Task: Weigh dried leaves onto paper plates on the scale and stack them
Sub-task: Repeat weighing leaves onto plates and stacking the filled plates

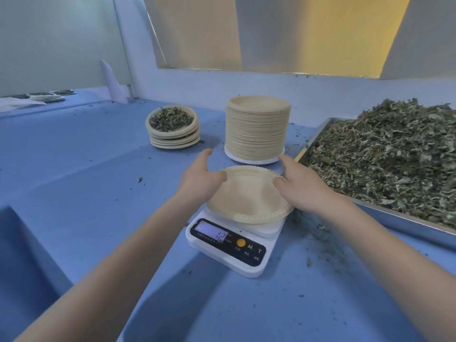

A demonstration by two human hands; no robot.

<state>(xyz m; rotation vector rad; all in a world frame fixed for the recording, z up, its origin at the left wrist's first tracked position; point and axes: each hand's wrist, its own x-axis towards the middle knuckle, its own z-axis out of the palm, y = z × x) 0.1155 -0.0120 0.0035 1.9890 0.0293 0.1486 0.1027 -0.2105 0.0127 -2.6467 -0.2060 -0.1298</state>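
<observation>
Head view: empty paper plate [249, 193] going onto the kitchen scale [229, 245].
The left hand [201, 177] and right hand [299, 185] each pinch an opposite rim with thumb on top; the plate looks light, thin and bendable, so rim grips suit it. Dried leaves [385, 156] wait in the tray at right.

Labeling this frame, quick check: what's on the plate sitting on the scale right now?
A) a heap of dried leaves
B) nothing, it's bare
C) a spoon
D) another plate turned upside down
B: the plate on the scale shows a bare inner surface, held at its rim by the left hand and right hand; the leaves lie in the tray to the right.
</observation>
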